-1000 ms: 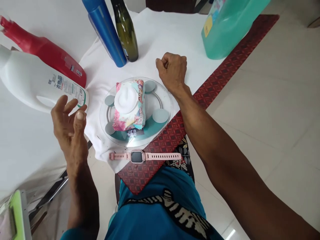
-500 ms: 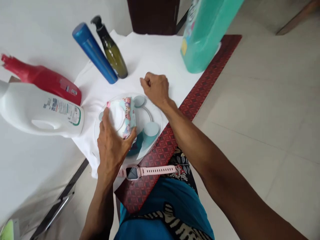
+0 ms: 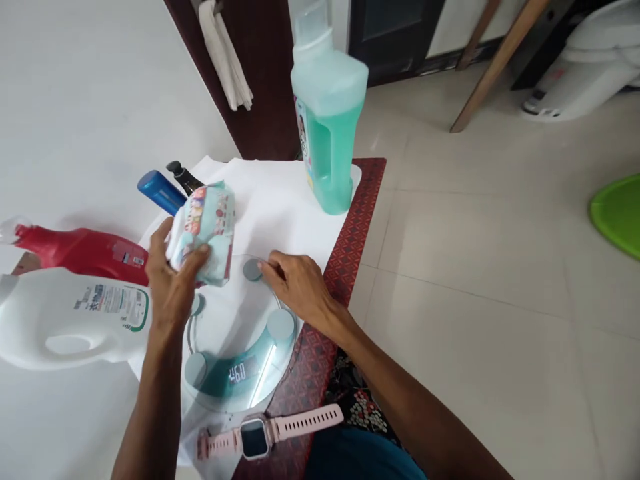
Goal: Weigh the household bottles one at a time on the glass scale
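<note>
My left hand [image 3: 173, 277] grips a pack of wet wipes [image 3: 213, 230], pale blue with printed figures and a white lid. It holds the pack tilted, above the left far side of a round glass scale [image 3: 235, 397]. The scale has grey round pads and a lit display [image 3: 241, 372] whose digits are hard to read. My right hand [image 3: 300, 287] is closed, fingers curled, with nothing visible in it. Its fingertips are by the scale's far right pad; whether they touch is unclear. A pink-strapped smartwatch [image 3: 255, 437] lies just in front of the scale.
To the left are a white jug [image 3: 65, 320] and a red bottle [image 3: 85, 257]. A blue bottle [image 3: 160, 190] and a dark pump bottle [image 3: 185, 177] stand behind the pack. At the table's far end is a green liquid bottle [image 3: 330, 133]. The red patterned edge [image 3: 350, 253] borders tiled floor.
The wet wipes came up off the scale in my left hand and tilted, uncovering the display. My right hand moved to the scale's far right rim. The view swung upward, towards the far end.
</note>
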`<control>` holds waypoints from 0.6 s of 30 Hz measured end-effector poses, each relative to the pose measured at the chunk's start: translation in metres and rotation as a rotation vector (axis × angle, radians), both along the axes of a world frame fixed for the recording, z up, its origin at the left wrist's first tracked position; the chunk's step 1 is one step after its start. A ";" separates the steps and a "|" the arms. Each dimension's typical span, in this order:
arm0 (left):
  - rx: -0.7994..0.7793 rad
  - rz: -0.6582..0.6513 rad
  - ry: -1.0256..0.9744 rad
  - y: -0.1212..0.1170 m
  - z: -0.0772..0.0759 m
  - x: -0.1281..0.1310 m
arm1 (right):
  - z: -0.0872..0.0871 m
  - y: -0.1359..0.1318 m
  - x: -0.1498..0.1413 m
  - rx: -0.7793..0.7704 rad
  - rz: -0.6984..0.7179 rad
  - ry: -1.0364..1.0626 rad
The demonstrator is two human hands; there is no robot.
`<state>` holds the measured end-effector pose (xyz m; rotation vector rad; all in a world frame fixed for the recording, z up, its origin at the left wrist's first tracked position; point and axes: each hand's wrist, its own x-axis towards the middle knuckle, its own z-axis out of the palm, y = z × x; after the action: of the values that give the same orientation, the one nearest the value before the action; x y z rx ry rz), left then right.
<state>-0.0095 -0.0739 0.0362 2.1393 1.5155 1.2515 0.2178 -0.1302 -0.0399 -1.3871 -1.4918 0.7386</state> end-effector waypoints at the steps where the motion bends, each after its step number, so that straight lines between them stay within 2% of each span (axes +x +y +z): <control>1: -0.036 0.002 -0.049 0.016 0.001 0.018 | -0.007 -0.008 0.000 -0.020 -0.022 0.065; 5: -0.078 -0.039 -0.070 0.074 -0.010 0.092 | -0.034 -0.028 -0.002 -0.049 -0.084 0.300; 10: -0.181 -0.043 -0.054 0.129 -0.035 0.168 | -0.040 -0.034 -0.003 -0.058 -0.071 0.391; 14: -0.251 0.023 0.005 0.146 -0.054 0.211 | -0.038 -0.034 0.000 -0.050 -0.060 0.362; 18: -0.318 0.044 0.180 0.146 -0.064 0.232 | -0.040 -0.035 0.000 -0.044 -0.089 0.345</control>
<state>0.2220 0.0722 -0.0280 2.0594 1.7094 0.7811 0.2183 -0.1654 -0.0795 -1.2748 -1.1441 0.9070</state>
